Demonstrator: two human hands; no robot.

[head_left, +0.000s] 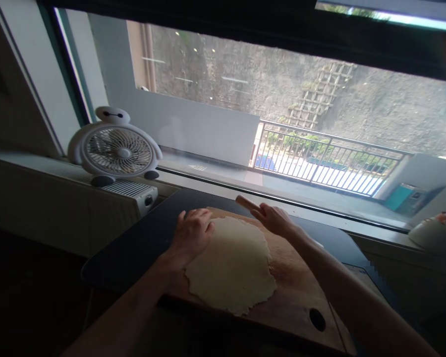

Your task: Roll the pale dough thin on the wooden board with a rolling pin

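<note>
A thin, flat sheet of dough (232,267) with a ragged edge is spread on a wooden board (297,302). My left hand (193,230) rests at the dough's upper left edge, over the board's far left corner. Its thumb stands apart from the bent fingers, and I see nothing held in it. Beyond the dough's upper right edge, my right hand (275,218) is closed around a wooden rolling pin (246,203). One end of the pin juts out to the left; the rest is hidden by the hand and forearm.
The board lies on a dark table (134,248) against a window sill (223,191). A dark oval hole (317,320) shows near the board's front right. On the left, a white character-shaped fan (115,148) stands on a radiator (130,191). A rounded pale object (433,235) sits far right.
</note>
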